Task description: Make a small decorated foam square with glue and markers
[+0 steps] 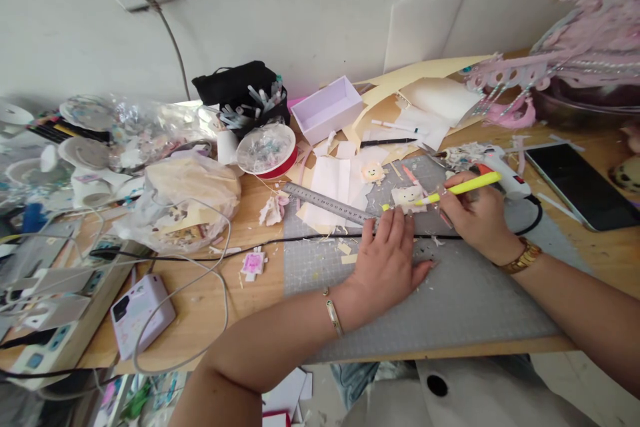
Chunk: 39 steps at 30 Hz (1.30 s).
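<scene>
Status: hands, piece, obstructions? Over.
Left hand flat on mat, fingers at cutout. Right hand holds yellow tool, tip by cutout. Black cable crosses mat; ruler alongside.

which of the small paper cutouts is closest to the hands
The cream cutout under the yellow pen, just beyond the left hand. The round one lies farther back; the pink one sits left, off the grey mat.

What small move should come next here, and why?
Probably draw the tip of the yellow tool along the small cream cutout: the right hand grips the tool, tip at the cutout, and the left hand lies flat on the grey mat, fingertips beside it.
</scene>
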Tool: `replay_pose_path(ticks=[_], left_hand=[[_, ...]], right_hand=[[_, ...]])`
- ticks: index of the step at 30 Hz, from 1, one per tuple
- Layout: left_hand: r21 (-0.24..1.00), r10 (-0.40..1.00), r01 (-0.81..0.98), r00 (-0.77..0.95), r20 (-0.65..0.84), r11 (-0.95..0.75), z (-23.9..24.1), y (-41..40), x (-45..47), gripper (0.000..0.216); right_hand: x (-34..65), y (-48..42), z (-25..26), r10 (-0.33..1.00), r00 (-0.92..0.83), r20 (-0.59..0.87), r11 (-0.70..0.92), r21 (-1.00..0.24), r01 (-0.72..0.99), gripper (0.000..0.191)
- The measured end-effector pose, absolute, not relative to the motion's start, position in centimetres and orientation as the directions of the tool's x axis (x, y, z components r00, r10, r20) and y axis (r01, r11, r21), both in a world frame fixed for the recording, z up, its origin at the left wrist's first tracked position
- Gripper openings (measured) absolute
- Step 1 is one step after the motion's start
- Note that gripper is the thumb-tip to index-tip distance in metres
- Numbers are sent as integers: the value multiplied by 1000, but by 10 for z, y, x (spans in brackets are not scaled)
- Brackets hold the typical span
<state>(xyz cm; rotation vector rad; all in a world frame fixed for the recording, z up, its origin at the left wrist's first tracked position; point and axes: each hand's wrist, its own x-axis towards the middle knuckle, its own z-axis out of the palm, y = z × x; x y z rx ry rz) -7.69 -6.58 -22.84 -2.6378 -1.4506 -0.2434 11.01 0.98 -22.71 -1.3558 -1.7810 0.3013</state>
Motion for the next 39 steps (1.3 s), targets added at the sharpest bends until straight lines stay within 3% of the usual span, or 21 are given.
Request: replay_pose_path(ticks=[13, 18, 22, 27, 39], left_hand=[[-40, 823, 845, 529, 207, -533, -227, -65, -77, 71], [-44, 826, 845, 531, 189, -533, -227, -65, -78, 73], [-39, 827, 844, 531, 185, -534, -228, -66, -78, 73], [-42, 823, 842, 535, 192, -538, -228, -66, -78, 72], [-36, 823, 843, 533, 197, -537, -228, -66, -78, 72]], right_hand=[[114, 11, -227, 917, -67, 393, 341, -688, 641, 16], [116, 13, -232, 904, 81, 419, 272, -711, 648, 22], [117, 13, -232, 918, 16, 396, 301, -723, 622, 21], [118, 14, -230, 911, 90, 402, 262, -734, 626, 20], [120, 15, -232, 914, 40, 404, 285, -708, 646, 19]])
